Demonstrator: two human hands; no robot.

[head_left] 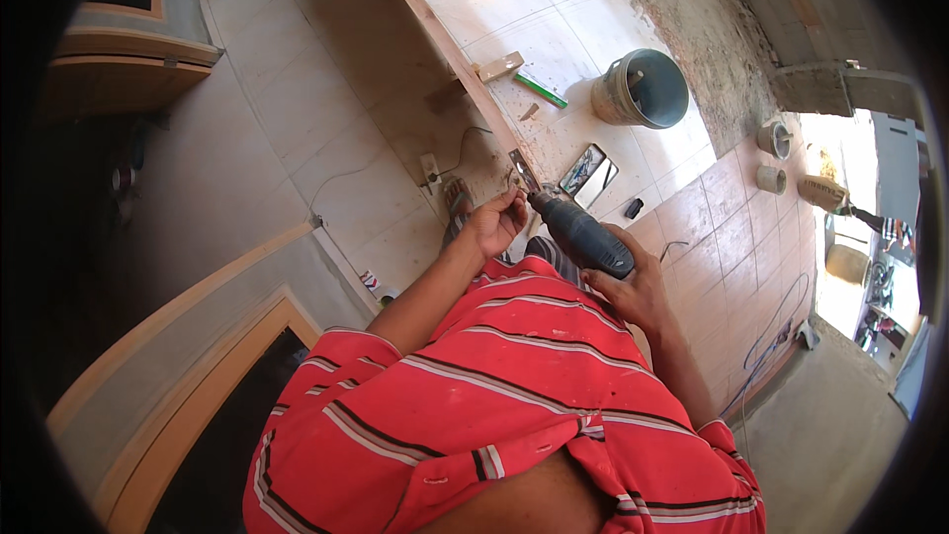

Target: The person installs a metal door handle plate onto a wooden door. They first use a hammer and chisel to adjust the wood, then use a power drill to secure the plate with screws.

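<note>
My right hand (638, 287) is wrapped round the rear of a dark power drill (583, 235), whose front end points at the edge of a wooden door (445, 44). A metal lock plate (521, 166) is set in that edge, just beyond the drill's front. Close beside the plate, my left hand (496, 225) has its thumb and fingertips pinched together. What they hold, if anything, is too small to make out. The drill's tip is partly hidden near the left fingertips, so I cannot tell whether it touches the door.
A wood block (501, 66), a green stick-like tool (541, 90) and an open box of small parts (589, 176) lie right of the door. Further off stand a large bucket (618, 99) and smaller pails (774, 139). A cable (761, 351) crosses the tiles at right.
</note>
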